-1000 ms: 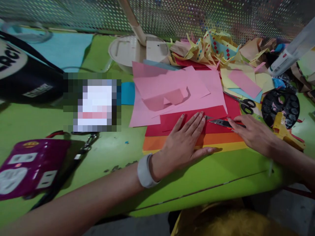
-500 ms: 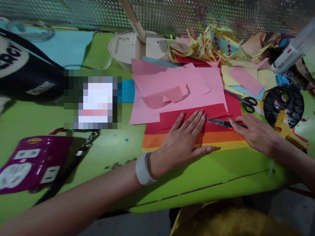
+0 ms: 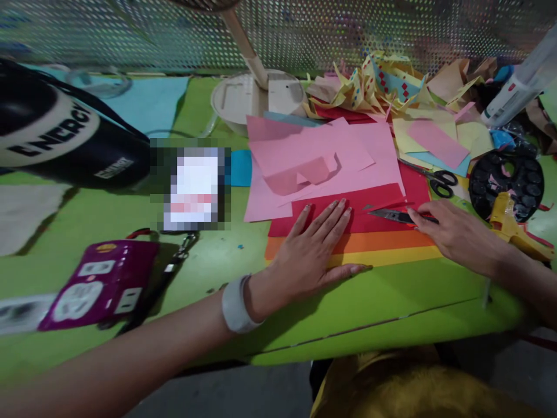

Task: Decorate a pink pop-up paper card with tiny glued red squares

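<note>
My left hand [image 3: 307,247] lies flat with fingers spread across a folded red sheet [image 3: 365,200]. Beneath that sheet, orange paper [image 3: 374,240] and yellow paper [image 3: 391,252] show as bands along the near side. My right hand [image 3: 456,235] is closed around a pair of scissors [image 3: 391,216], whose dark handle is mostly covered by the fingers. Their blades point left, resting low over the red paper, with a narrow red strip just above them. Pink sheets [image 3: 313,145] lie behind my left hand, one with a cut-out flap standing up.
Another pair of scissors [image 3: 441,183], a black palette [image 3: 507,180] and a yellow glue gun [image 3: 505,217] lie to the right. Paper scraps [image 3: 378,87] heap at the back. Leftward are a blurred-out phone [image 3: 195,186], a purple pouch [image 3: 104,278] and a dark bottle [image 3: 65,133].
My left hand has slid left along the red paper, away from the scissors' tip. My right hand stays almost in place with the scissors. The view has turned a little to the left.
</note>
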Tool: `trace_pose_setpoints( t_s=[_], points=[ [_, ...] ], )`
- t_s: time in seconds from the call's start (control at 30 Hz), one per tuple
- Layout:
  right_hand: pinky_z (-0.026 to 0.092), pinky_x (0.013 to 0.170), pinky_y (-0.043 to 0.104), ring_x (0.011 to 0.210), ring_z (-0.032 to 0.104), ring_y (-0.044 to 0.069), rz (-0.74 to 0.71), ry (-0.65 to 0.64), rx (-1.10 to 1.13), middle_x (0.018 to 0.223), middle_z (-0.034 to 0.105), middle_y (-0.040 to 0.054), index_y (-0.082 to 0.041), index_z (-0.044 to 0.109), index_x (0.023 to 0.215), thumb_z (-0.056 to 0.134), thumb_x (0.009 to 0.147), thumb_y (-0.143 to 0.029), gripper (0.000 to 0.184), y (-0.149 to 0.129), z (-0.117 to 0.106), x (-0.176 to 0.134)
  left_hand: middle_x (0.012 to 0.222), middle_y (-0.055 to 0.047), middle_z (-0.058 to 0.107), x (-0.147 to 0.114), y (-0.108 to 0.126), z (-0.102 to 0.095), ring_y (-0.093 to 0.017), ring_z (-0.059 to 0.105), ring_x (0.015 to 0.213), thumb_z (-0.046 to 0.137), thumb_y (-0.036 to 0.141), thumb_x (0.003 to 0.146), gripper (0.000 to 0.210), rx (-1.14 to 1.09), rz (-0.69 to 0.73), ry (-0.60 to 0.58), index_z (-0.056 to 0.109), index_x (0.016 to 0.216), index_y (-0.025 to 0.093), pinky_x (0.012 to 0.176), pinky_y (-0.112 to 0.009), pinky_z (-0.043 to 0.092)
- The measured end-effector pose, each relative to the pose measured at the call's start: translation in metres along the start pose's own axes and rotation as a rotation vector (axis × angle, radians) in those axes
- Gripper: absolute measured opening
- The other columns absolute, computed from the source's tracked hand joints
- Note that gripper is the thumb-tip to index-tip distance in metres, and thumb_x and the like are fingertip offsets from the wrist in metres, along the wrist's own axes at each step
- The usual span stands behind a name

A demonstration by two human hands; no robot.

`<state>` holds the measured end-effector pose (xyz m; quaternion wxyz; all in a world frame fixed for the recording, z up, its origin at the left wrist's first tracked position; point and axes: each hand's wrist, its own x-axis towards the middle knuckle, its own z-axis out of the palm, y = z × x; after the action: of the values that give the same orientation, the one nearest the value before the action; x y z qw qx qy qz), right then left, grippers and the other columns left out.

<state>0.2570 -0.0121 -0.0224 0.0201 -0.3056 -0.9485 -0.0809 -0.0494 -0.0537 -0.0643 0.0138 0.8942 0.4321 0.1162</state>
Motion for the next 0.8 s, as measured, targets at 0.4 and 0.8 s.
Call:
trace_pose_setpoints(
  t_s=[0.4,0.8],
  points=[
    [0.053,0.073,0.036,0.089,0.058,0.024,-0.001,-0.027,-0.027,0.105,0.062,0.0155,-0.009,0.055,0.127,0.034,0.088,-0.001,0.045,-0.007,0.000,0.006,0.159,-0.014,0.030,0.000,0.002,0.001,-0.030,0.031,0.146,0.033,0.071,0.092,0.091,-0.050,-0.011,0.031,-0.005,0.157,0.020,0.120,-0.052,0.014],
    [0.055,0.077,0.039,0.092,0.059,0.025,-0.037,-0.024,-0.020,0.106,0.064,0.0160,-0.009,0.057,0.129,0.036,0.089,-0.002,0.045,-0.007,-0.003,0.014,0.159,-0.016,0.030,0.000,0.003,0.003,-0.031,0.030,0.146,0.030,0.073,0.091,0.090,-0.065,-0.030,0.034,0.005,0.158,0.017,0.120,-0.052,0.014]
  ],
)
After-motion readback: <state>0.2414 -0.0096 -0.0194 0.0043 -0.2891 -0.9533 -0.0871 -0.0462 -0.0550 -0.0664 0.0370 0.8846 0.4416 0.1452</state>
